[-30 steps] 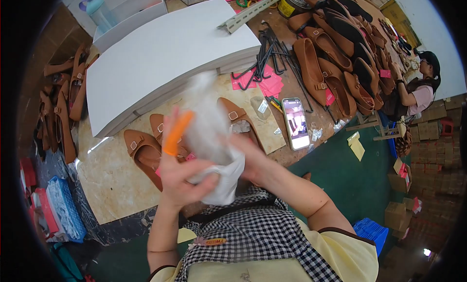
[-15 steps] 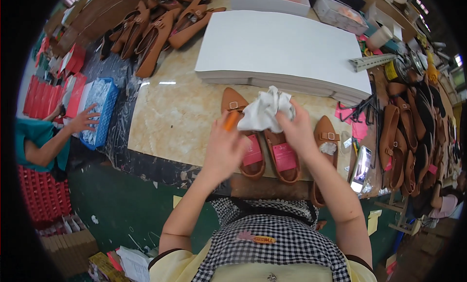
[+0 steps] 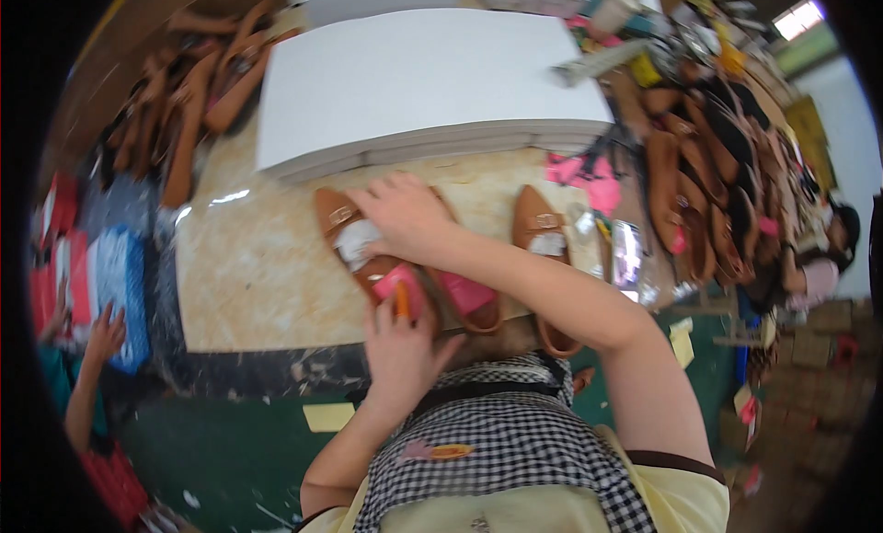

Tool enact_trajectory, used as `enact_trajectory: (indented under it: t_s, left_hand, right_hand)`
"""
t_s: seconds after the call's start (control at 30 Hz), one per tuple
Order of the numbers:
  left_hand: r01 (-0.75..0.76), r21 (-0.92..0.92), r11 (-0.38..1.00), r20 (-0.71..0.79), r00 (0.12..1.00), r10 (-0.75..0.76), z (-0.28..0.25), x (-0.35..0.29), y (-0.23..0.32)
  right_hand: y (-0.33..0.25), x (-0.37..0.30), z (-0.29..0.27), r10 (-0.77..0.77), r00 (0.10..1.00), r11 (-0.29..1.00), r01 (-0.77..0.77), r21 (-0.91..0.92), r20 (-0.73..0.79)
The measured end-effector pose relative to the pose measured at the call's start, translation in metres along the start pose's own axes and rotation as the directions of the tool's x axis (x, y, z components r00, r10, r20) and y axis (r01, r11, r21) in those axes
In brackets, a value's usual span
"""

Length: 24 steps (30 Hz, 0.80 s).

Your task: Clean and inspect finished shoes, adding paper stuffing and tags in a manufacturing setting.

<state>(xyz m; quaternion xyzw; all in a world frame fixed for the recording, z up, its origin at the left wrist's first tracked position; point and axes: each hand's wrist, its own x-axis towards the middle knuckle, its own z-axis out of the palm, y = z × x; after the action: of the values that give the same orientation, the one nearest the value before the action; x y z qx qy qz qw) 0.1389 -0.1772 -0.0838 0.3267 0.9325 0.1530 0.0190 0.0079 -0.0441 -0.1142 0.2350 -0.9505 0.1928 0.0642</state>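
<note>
A tan pointed flat shoe (image 3: 333, 207) with a buckle lies on the table before me, its toe pointing away and left. Crumpled white paper (image 3: 355, 245) sits in its opening, just behind the buckle strap. My right hand (image 3: 409, 218) reaches across the shoe, fingers and thumb closed about the paper. At the heel, my left hand (image 3: 401, 354) grips the shoe beside its pink insole label (image 3: 397, 280); an orange sleeve-like cover (image 3: 402, 301) is on one finger. A second tan shoe (image 3: 472, 298) lies alongside, its toe partly hidden by my right hand and forearm.
Another tan shoe (image 3: 538, 218) with white stuffing lies to the right, near a phone (image 3: 626, 254). A white stack of sheets or boards (image 3: 432, 73) spans the back. Shoe piles stand far left and right. A co-worker's hand (image 3: 106, 335) is near a blue basket (image 3: 120, 294).
The white paper has come down from above the shoes into the left shoe's opening. My left hand has moved to that shoe's heel. The view has shifted to the right.
</note>
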Motion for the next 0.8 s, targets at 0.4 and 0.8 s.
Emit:
enact_trajectory:
  t_s: [0.4, 0.8]
  left_hand:
    - [0.403, -0.512, 0.759, -0.152, 0.827, -0.542, -0.019, 0.003, -0.046]
    - [0.138, -0.728, -0.672, 0.325, 0.932, -0.161, -0.011, 0.019, -0.036]
  right_hand:
    - [0.157, -0.147, -0.133, 0.76, 0.474, 0.561, -0.824, 0.08, -0.444]
    - [0.206, -0.243, -0.195, 0.888, 0.458, 0.253, -0.558, 0.79, 0.039]
